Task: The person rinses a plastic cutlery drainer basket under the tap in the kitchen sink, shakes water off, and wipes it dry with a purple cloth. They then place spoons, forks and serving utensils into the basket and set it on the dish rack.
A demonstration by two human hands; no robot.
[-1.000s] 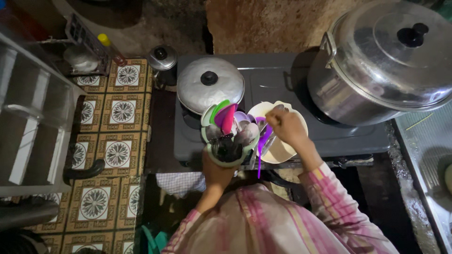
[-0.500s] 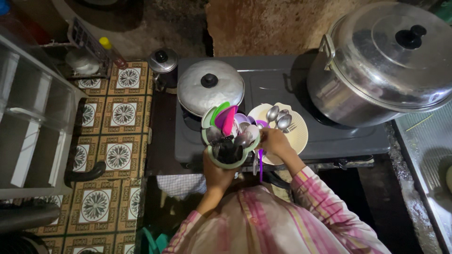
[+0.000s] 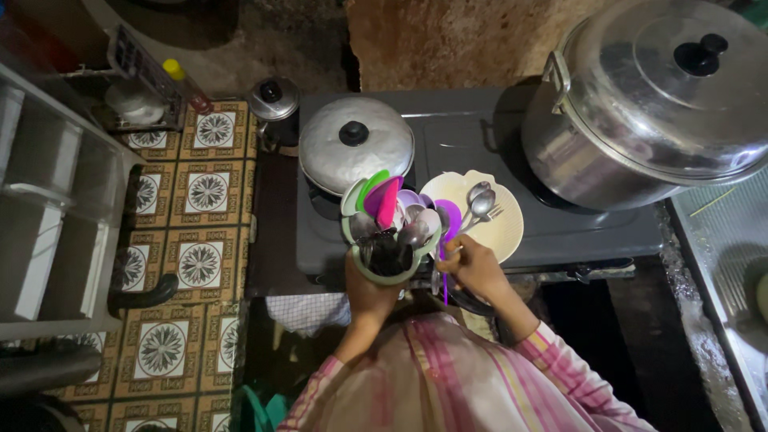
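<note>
My left hand (image 3: 370, 290) grips a pale green utensil holder (image 3: 389, 269) from below; it is packed with spoons and with pink, green and purple plastic utensils. My right hand (image 3: 472, 266) is closed on a purple-handled utensil (image 3: 446, 232) right beside the holder. Just behind my right hand, a cream plate (image 3: 498, 232) lies on the stove with metal spoons and a fork (image 3: 482, 202) on it.
A grey stove (image 3: 472, 144) carries a small lidded pot (image 3: 355, 146) at left and a big lidded steel pot (image 3: 648, 104) at right. A small kettle (image 3: 274, 101) stands at the far left edge. White shelving (image 3: 48, 200) stands on patterned tiles (image 3: 200, 264); a steel sink (image 3: 724, 280) lies at right.
My right hand has pulled back from over the plate toward my body, leaving spoons and a fork on the plate. It now sits next to the holder. The holder has barely moved.
</note>
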